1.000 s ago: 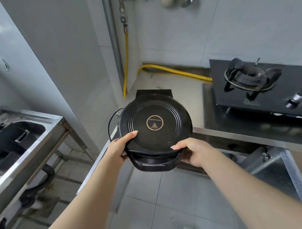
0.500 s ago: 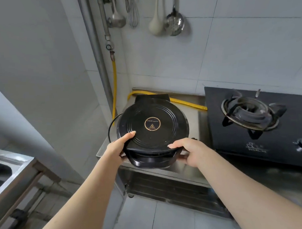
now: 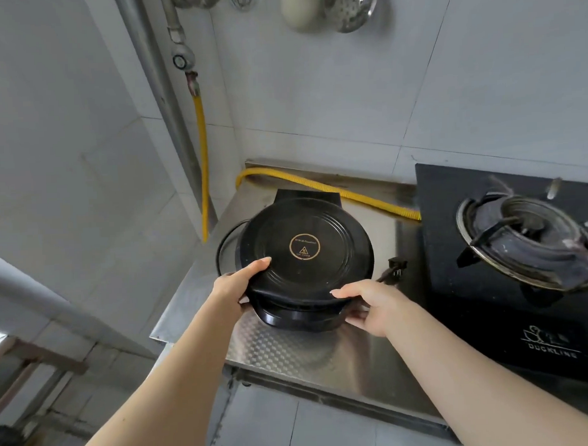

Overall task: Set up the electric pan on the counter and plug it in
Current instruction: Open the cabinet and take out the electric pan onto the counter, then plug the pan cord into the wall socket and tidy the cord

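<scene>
1. The left hand [image 3: 233, 286] and right hand [image 3: 372, 305] hold the electric pan [image 3: 305, 255] by its front rim, fingers clamped on either side; it sits low over the steel bench [image 3: 290, 353], and contact is hard to tell.
2. To do this well, lower it flat and square, clear of the bench's front edge, then release both hands together.
3. Its cord [image 3: 221, 245] loops at the left; the plug [image 3: 395, 266] lies at the right, free to pick up.
4. The gas stove [image 3: 508, 282] stands close on the right and a yellow hose [image 3: 318, 185] runs behind, limiting room. No socket is visible.
</scene>
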{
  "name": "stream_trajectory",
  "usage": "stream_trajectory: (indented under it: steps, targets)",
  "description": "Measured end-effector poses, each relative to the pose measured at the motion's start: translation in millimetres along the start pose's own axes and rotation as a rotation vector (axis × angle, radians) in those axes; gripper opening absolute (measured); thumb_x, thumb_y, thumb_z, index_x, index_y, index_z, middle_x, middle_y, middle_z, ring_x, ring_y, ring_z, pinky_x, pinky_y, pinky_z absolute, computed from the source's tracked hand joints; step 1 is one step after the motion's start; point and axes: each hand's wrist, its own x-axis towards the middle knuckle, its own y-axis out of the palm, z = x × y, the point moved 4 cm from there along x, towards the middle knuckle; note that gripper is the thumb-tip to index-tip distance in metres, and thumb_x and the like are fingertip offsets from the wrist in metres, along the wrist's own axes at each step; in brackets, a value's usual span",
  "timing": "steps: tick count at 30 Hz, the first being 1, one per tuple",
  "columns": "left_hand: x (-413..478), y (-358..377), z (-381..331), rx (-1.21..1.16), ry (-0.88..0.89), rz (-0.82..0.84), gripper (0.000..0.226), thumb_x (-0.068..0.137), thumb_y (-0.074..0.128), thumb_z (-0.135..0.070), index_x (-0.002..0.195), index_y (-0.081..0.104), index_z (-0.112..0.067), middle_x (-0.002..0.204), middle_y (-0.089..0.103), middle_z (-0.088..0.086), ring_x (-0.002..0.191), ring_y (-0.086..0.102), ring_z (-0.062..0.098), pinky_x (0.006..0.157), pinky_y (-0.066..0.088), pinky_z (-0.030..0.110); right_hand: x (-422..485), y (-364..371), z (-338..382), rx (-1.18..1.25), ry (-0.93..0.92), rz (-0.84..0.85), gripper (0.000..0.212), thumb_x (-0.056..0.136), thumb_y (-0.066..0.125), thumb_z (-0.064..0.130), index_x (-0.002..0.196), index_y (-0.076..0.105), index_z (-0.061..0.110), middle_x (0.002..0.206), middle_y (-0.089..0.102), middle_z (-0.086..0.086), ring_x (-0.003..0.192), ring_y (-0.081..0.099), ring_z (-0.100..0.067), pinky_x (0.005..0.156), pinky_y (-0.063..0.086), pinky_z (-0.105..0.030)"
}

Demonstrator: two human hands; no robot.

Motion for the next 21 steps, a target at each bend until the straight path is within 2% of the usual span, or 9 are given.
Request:
stream_trajectory:
  steps: [3, 7, 10, 13, 15, 17, 19, 21]
  targets:
    - [9, 5, -1, 0.028, -0.010, 0.006, 0.067, 0.058, 0.089, -0.030, 0.112, 0.060, -0.004, 0.105, 0.070, 0.010, 0.090, 0.067, 0.021, 0.060, 0.053, 0.031, 8, -2, 2, -0.009, 0.014, -0.025, 0.021, 0.072, 0.073, -0.009, 0.080, 0.061, 0.005, 0.080, 0.066, -0.009, 0.077, 0.062, -0.020, 0.082, 0.053, -0.036]
    - [12, 5, 1, 0.064, -0.029, 0.007, 0.064, 0.059, 0.089, -0.034, 0.110, 0.064, -0.004, 0.103, 0.071, 0.010, 0.086, 0.067, 0.020, 0.060, 0.054, 0.030, 6, -1, 5, 0.000, 0.019, -0.028, 0.018, 0.074, 0.072, -0.007, 0.079, 0.061, 0.006, 0.080, 0.066, -0.009, 0.074, 0.061, -0.019, 0.081, 0.051, -0.035]
    - [17, 6, 0, 0.061, -0.025, 0.001, 0.069, 0.056, 0.089, -0.038, 0.110, 0.064, -0.004, 0.104, 0.071, 0.010, 0.088, 0.068, 0.021, 0.063, 0.056, 0.031, 2, -1, 8, -0.014, 0.016, -0.032, 0.017, 0.076, 0.072, -0.006, 0.082, 0.060, 0.005, 0.083, 0.065, -0.011, 0.082, 0.062, -0.020, 0.086, 0.052, -0.035]
    - [8, 2, -10, 0.094, 0.006, 0.060, 0.081, 0.053, 0.089, -0.045, 0.117, 0.060, -0.005, 0.111, 0.068, 0.010, 0.095, 0.067, 0.023, 0.071, 0.058, 0.035, -15, 0, 6, -0.030, -0.056, -0.121, 0.020, 0.074, 0.074, -0.002, 0.086, 0.061, 0.006, 0.088, 0.063, -0.010, 0.097, 0.062, -0.024, 0.096, 0.051, -0.038]
    - [7, 3, -15, 0.182, 0.068, -0.030, 0.100, 0.050, 0.085, -0.054, 0.132, 0.049, -0.010, 0.127, 0.058, 0.009, 0.110, 0.059, 0.027, 0.085, 0.056, 0.044, -15, -1, 11, -0.084, -0.120, -0.182, 0.041, 0.071, 0.078, 0.002, 0.108, 0.061, 0.005, 0.097, 0.062, -0.009, 0.100, 0.063, -0.024, 0.088, 0.051, -0.036]
    - [4, -2, -21, 0.351, 0.141, -0.173, 0.097, 0.064, 0.075, -0.058, 0.143, 0.036, -0.016, 0.142, 0.042, 0.012, 0.126, 0.046, 0.033, 0.101, 0.044, 0.049, -16, 0, 17, -0.109, -0.187, -0.276, 0.060, 0.070, 0.079, 0.005, 0.124, 0.054, 0.003, 0.110, 0.060, -0.011, 0.092, 0.060, -0.021, 0.081, 0.050, -0.034]
    - [-3, -5, -28, 0.453, 0.204, -0.266, 0.087, 0.077, 0.067, -0.055, 0.147, 0.030, -0.019, 0.151, 0.027, 0.014, 0.135, 0.035, 0.035, 0.107, 0.037, 0.050, -21, -1, 22, -0.138, -0.236, -0.377, 0.056, 0.072, 0.078, 0.007, 0.121, 0.053, 0.002, 0.111, 0.059, -0.012, 0.091, 0.055, -0.023, 0.082, 0.050, -0.036]
    - [-12, -8, -39, 0.479, 0.309, -0.262, 0.079, 0.081, 0.063, -0.053, 0.146, 0.031, -0.022, 0.153, 0.024, 0.012, 0.136, 0.035, 0.034, 0.107, 0.038, 0.050, -29, 0, 28, -0.166, -0.274, -0.438, 0.037, 0.073, 0.078, 0.011, 0.103, 0.060, 0.001, 0.100, 0.058, -0.011, 0.089, 0.056, -0.027, 0.084, 0.052, -0.039]
